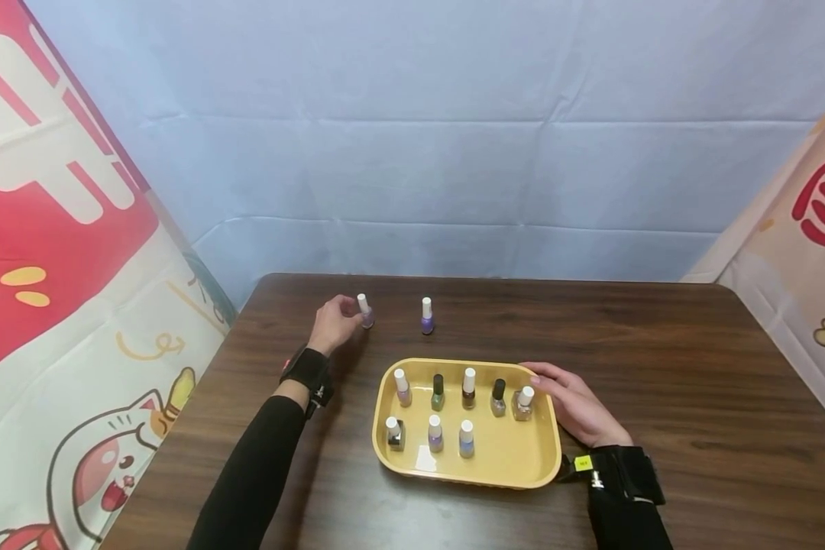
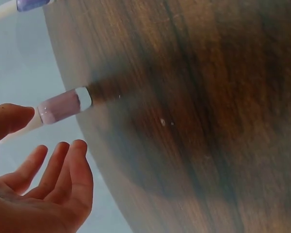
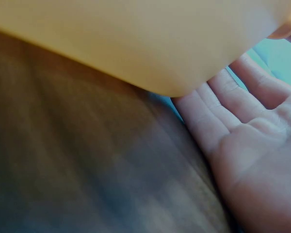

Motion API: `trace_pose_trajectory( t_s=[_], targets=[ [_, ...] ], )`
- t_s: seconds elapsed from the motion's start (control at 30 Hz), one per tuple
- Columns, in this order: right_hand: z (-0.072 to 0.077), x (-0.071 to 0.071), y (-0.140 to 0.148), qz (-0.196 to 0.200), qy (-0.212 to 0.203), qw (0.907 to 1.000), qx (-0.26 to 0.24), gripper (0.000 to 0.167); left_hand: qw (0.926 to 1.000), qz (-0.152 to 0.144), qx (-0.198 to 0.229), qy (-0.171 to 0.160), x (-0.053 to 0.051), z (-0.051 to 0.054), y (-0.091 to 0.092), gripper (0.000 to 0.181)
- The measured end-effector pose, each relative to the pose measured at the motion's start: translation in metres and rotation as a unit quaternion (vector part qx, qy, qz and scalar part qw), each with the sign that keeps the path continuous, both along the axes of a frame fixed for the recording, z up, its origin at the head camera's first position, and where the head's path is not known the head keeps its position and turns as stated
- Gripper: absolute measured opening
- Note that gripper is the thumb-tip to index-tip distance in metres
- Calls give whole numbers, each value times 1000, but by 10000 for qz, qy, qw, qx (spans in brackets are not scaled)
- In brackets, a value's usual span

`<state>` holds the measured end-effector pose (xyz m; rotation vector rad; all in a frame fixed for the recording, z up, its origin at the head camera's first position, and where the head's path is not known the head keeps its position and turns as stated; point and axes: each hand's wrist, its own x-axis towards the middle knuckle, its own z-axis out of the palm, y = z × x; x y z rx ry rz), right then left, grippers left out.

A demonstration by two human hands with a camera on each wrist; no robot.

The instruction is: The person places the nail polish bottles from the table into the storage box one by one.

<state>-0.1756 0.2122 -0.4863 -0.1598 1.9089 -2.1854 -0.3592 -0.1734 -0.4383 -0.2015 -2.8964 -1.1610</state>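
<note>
At the far left of the table, my left hand [image 1: 334, 325] is around a nail polish bottle [image 1: 366, 312] with a white cap and pale mauve polish. The left wrist view shows its thumb beside the cap and the fingers apart, not closed on the bottle [image 2: 60, 107]. A purple nail polish bottle [image 1: 427, 317] stands to its right. My right hand [image 1: 580, 409] holds the far right corner of a yellow tray [image 1: 509, 466], thumb over the rim and fingers along the outside. Those fingertips are hidden behind the tray wall [image 3: 150, 43] in the right wrist view.
Two rows of nail polish bottles stand in the tray, among them a green one [image 1: 438, 393], a dark one [image 1: 469, 388] and a bluish one [image 1: 467, 439]. The brown wooden table [image 1: 694, 367] ends at a pale blue cloth backdrop [image 1: 412, 191].
</note>
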Motion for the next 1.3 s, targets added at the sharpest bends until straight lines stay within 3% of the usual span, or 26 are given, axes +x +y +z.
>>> trace_pose_trajectory(
  t_s=[0.4, 0.7, 1.3],
  targets=[
    [0, 0, 0, -19, -46, 10000, 85, 46, 9999, -136, 38, 86, -2, -3, 9, 34],
    [-1, 1, 0, 8, 30, 10000, 86, 44, 9997, -110, -172, 144, -3, -5, 13, 24],
    [-2, 0, 1, 18, 41, 10000, 75, 44, 9995, -32, -318, -15, -4, -5, 14, 24]
  ],
)
